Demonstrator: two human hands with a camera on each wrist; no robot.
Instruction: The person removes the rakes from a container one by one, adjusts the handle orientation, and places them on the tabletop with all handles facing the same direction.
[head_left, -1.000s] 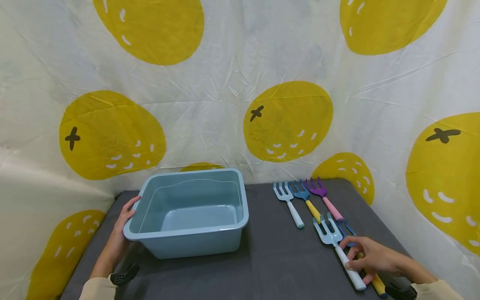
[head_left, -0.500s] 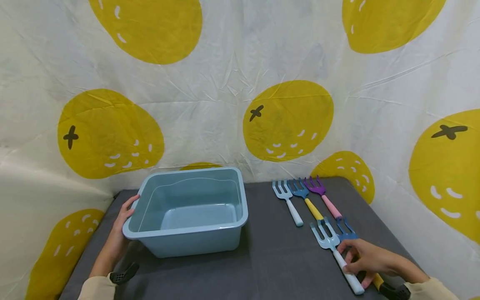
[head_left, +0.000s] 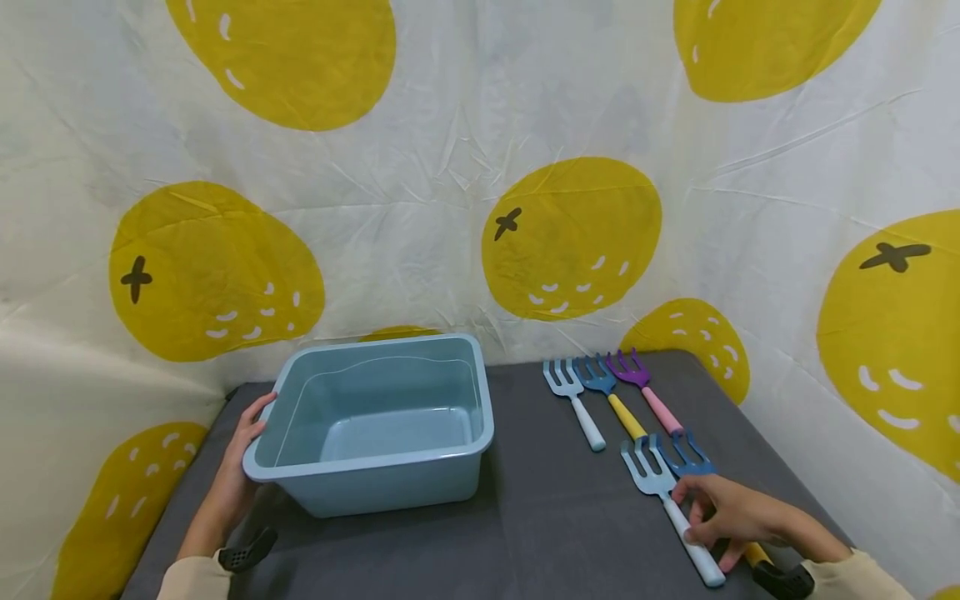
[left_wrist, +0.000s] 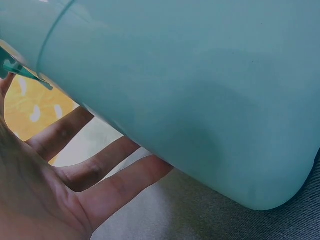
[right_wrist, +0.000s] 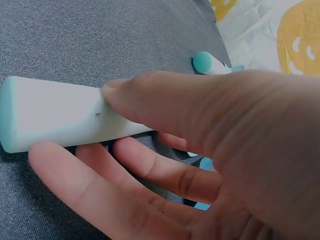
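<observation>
A light-blue plastic basin (head_left: 375, 492) stands on the left of the dark cloth-covered table. My left hand (head_left: 238, 454) lies against its left side, fingers (left_wrist: 125, 187) extended along the outer wall with their tips hidden behind it. At right, my right hand (head_left: 738, 517) pinches the white handle of a pale-blue garden hand fork (head_left: 651, 475); the thumb (right_wrist: 145, 97) presses one side and the fingers lie along the other. This fork lies slantwise, tines toward the back. Beside it is a blue hand fork (head_left: 688, 458), its yellow handle mostly covered by my right hand.
Behind these lie a pale-blue hand fork (head_left: 573, 400), a blue one with a yellow handle (head_left: 622, 412) and a purple one with a pink handle (head_left: 660, 408). A white curtain (head_left: 420, 258) printed with yellow fruit encloses the table.
The pale-blue fork in my right hand has shifted slightly left and toward me, showing more of the blue fork's tines. My left hand stays at the basin's side.
</observation>
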